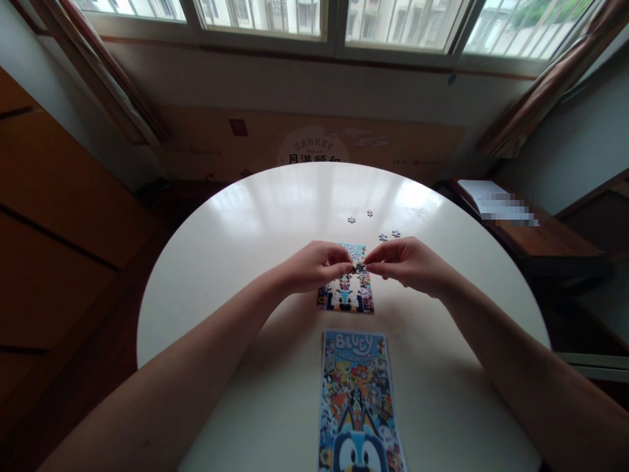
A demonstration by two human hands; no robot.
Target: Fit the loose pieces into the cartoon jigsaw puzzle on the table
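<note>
A small, partly assembled colourful jigsaw puzzle lies in the middle of the round white table. My left hand and my right hand hover just above it, fingertips pinched together and meeting over a small puzzle piece. Both hands seem to touch that piece. Several loose pieces lie on the table just beyond my right hand. A colourful "Bluey" reference picture lies flat closer to me.
Two more loose pieces sit farther back. A dark wooden side table with a white sheet stands at the right. A wooden cabinet is at the left, with windows and curtains behind.
</note>
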